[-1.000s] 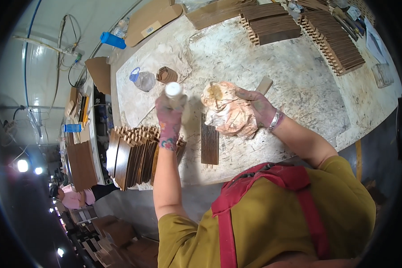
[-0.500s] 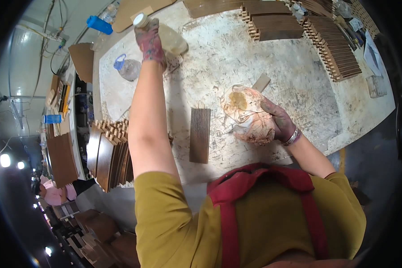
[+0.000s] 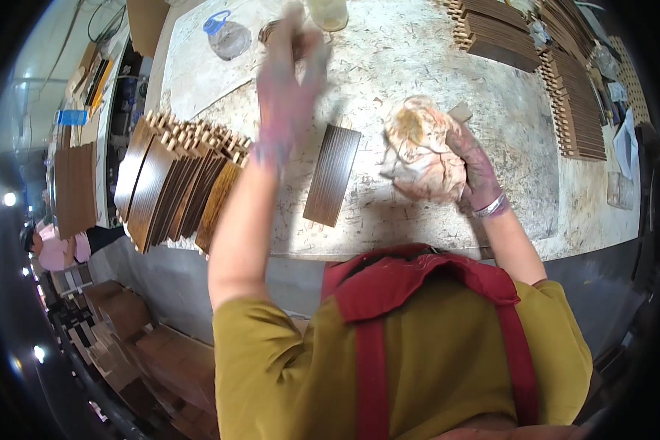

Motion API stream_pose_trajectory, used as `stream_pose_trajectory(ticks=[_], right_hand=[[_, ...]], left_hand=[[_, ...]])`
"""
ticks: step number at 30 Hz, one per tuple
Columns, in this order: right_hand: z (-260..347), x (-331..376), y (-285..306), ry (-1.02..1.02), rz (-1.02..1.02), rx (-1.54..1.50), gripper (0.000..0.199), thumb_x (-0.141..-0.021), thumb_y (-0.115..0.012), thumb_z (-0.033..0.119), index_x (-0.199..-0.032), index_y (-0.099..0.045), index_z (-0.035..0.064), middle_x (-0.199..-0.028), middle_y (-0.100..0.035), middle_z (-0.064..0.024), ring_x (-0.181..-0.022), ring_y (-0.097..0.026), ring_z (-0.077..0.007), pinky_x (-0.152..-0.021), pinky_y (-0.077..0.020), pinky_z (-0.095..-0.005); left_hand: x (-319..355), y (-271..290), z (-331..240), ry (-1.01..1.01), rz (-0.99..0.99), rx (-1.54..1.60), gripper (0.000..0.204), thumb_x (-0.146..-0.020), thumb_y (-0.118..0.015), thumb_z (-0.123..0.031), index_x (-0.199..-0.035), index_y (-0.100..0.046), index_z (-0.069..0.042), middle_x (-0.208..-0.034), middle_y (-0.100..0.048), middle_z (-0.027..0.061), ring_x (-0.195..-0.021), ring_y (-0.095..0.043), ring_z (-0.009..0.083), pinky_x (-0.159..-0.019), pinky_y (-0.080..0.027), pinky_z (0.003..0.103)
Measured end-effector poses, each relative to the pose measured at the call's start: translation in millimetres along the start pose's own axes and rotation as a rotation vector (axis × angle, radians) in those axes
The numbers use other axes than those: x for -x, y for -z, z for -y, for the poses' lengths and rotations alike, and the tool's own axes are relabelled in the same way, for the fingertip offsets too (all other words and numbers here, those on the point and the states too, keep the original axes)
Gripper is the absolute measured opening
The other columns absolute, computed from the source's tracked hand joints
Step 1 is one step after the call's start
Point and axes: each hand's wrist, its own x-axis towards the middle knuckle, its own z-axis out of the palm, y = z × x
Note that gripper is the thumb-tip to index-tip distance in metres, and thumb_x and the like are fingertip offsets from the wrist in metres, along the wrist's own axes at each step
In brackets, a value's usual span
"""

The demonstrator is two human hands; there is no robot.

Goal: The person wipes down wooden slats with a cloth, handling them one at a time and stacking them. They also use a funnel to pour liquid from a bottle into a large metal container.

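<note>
My right hand [image 3: 480,172] grips a crumpled, stained cloth [image 3: 427,158] above the worktable, its thumb and fingers folded round the edge. My left hand [image 3: 293,92], blurred by motion, is raised over the table with fingers stretched out and nothing visible in it. Just beyond it stands a translucent bottle with pale yellowish contents [image 3: 328,15], cut off by the top edge. A dark brown wooden slat [image 3: 333,174] with small pegs at its ends lies between my hands. A brown thing [image 3: 271,33], partly behind my left fingers, cannot be made out.
Left of my forearm, several pegged brown slats [image 3: 172,194] stand stacked at the table edge. A clear jug with a blue handle [image 3: 231,40] sits farther back. More stacked slats [image 3: 576,106] fill the far right of the stained worktable [image 3: 506,213]. A person in pink [image 3: 55,249] is at far left.
My left hand has let go of the bottle and come back toward me. The bottle now stands upright. My right hand still holds the cloth. The view has shifted.
</note>
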Motion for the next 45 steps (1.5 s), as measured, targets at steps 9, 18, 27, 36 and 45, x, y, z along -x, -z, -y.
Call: stream_pose_trajectory(ticks=[9, 18, 27, 36, 45], right_hand=[[-1.1, -59.9, -53.1, 0.604, 0.257, 1.577, 0.042, -0.087, -0.064, 0.026, -0.126, -0.057, 0.0111, -0.124, -0.056, -0.0141, -0.110, -0.059, -0.0319, -0.095, -0.0483, -0.0391], [-128.5, -32.9, -108.7, 0.638, 0.729, 1.953, 0.025, -0.077, -0.061, 0.011, -0.101, -0.063, 0.0066, -0.095, -0.058, -0.0148, -0.090, -0.060, -0.0334, -0.073, -0.0519, -0.0427], [-133.8, -41.6, -116.5, 0.488, 0.684, 1.811, 0.023, -0.076, -0.059, 0.010, -0.098, -0.063, 0.0080, -0.097, -0.057, -0.0142, -0.096, -0.057, -0.0304, -0.078, -0.0508, -0.0427], [-123.8, -46.3, -123.1, 0.391, 0.648, 1.900, 0.020, -0.077, -0.060, 0.016, -0.095, -0.063, 0.0098, -0.097, -0.058, -0.0148, -0.096, -0.056, -0.0340, -0.078, -0.0501, -0.0435], [-117.6, -63.9, -110.9, 0.438, 0.552, 1.944, 0.022, -0.076, -0.058, 0.014, -0.097, -0.062, 0.0085, -0.098, -0.060, -0.0120, -0.099, -0.057, -0.0323, -0.080, -0.0506, -0.0457]], left_hand=[[281.0, 30.4, 21.4, 0.383, 0.057, -0.531, 0.097, -0.066, -0.085, -0.033, -0.139, -0.036, 0.008, -0.128, -0.051, 0.0252, -0.123, -0.044, 0.0416, -0.105, -0.035, 0.048], [281.2, -1.5, 56.9, 0.269, -0.187, -0.542, 0.096, -0.063, -0.083, -0.038, -0.140, -0.041, 0.001, -0.126, -0.054, 0.0161, -0.115, -0.049, 0.0353, -0.104, -0.035, 0.048], [280.9, 6.2, 57.0, 0.268, -0.132, -0.561, 0.101, -0.066, -0.078, -0.051, -0.146, -0.035, -0.006, -0.132, -0.050, 0.0147, -0.123, -0.043, 0.0322, -0.107, -0.030, 0.047], [281.1, 6.9, 58.7, 0.220, -0.163, -0.579, 0.098, -0.068, -0.078, -0.045, -0.145, -0.034, -0.004, -0.129, -0.052, 0.0150, -0.120, -0.047, 0.0333, -0.105, -0.033, 0.045], [281.1, 3.2, 61.3, 0.190, -0.213, -0.567, 0.101, -0.065, -0.079, -0.050, -0.145, -0.034, -0.005, -0.132, -0.051, 0.0126, -0.120, -0.047, 0.0318, -0.106, -0.033, 0.045]])
